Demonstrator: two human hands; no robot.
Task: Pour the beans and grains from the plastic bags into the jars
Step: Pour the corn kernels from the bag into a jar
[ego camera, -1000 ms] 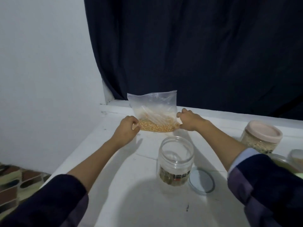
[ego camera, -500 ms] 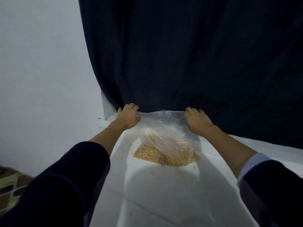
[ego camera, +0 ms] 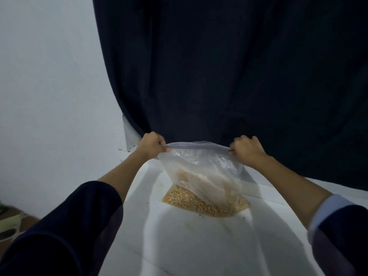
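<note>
- Since a second ago we have taken both hands from the bag's lower corners up to its top edge, and the jar, the lid and the other containers that stood near us have dropped out of view as the camera tipped toward the curtain.
- Our left hand (ego camera: 151,145) is closed in a fist, its fingers (ego camera: 162,145) pinching the left end of the bag's top strip.
- The plastic bag (ego camera: 207,176) hangs between our two hands, its top strip pulled taut and running left to right, nearly level; that strip is its long axis at the top.
- The bag's body slopes down and toward us from the strip, mouth up and away, bottom low.
- The yellow grains (ego camera: 201,202) sit gathered in the bottom of the bag, which rests on the counter (ego camera: 199,246); the band of grains runs from upper left to lower right.
- Our right hand (ego camera: 247,152) is also curled, fingers (ego camera: 234,151) gripping the right end of the strip.
- The counter's left edge runs diagonally under our left forearm, with the floor visible beyond it; bare white surface lies in front of the bag, toward us.
- Behind the bag, the dark curtain (ego camera: 229,76) hangs close to both hands, and the white wall (ego camera: 49,86) closes the left side.
</note>
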